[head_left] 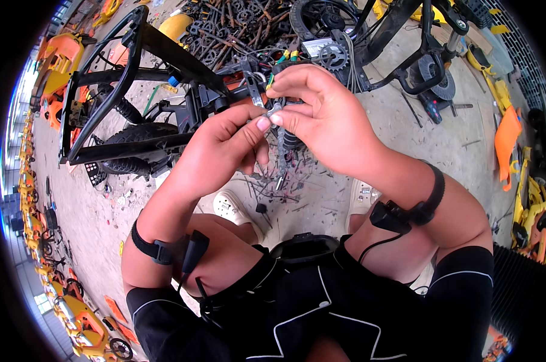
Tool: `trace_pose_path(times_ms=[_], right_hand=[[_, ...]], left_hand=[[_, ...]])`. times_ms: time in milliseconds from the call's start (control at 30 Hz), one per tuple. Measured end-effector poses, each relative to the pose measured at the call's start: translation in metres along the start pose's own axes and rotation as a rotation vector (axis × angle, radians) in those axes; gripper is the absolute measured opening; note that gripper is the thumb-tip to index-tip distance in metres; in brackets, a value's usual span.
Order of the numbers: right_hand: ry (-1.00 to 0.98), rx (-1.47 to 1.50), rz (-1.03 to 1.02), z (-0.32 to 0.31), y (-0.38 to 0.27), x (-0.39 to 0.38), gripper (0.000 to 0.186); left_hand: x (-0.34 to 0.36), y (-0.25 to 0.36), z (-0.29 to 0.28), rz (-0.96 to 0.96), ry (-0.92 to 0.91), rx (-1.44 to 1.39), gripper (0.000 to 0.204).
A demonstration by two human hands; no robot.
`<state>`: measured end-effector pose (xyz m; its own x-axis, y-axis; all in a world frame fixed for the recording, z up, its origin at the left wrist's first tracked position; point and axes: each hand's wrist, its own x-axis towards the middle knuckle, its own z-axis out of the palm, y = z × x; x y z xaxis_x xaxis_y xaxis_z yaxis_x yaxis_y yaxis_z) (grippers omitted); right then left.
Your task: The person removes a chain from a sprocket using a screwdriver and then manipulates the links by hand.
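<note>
Two thumbs meet on one small grey piece

The knees [230,253] are spread, probably to leave room for the hands between and above them. A black strap [155,250] circles each forearm, well back from the fingers, presumably so that the wrists bend freely. Pale shoes [227,205] stand apart on the floor, a stance that seems meant for balance.

Beyond the knees, the left hand [221,142] and right hand [330,117] come together. Each pinches the small grey piece [274,111] between thumb and fingers; a fingertip hold likely suits something so little. The right hand's upper fingers curl above it. A pale strand [281,151] hangs below, apparently unsupported; whether it joins the piece, I cannot tell.

Farther out, a black frame [176,57] on the left and another frame [384,39] on the right flank the hands, perhaps set aside to keep the middle workable. Behind lies a heap of rusty cranks [236,30], seemingly gathered by kind. Yellow vehicles [80,320] line the far left.
</note>
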<state>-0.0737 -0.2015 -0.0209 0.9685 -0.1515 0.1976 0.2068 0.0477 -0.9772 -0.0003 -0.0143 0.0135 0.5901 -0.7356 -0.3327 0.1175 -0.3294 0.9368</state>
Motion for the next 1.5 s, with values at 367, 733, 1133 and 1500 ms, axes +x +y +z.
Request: trace_pose_path(times_ms=[367, 733, 1133, 1500], right_hand=[[0.009, -0.081, 0.141, 0.003, -0.003, -0.004, 0.020], [-0.005, -0.158, -0.098, 0.012, 0.014, -0.008, 0.036], [-0.021, -0.508, -0.378, -0.006, 0.000, -0.001, 0.021], [-0.130, -0.531, -0.306, -0.013, -0.014, 0.000, 0.025]], left_hand=[[0.006, -0.004, 0.002, 0.085, 0.115, -0.060, 0.026], [0.008, -0.001, 0.004, 0.139, 0.173, -0.160, 0.026], [0.000, 0.000, -0.001, 0.077, 0.118, -0.132, 0.025], [-0.006, -0.003, -0.004, 0.014, -0.035, -0.017, 0.024]])
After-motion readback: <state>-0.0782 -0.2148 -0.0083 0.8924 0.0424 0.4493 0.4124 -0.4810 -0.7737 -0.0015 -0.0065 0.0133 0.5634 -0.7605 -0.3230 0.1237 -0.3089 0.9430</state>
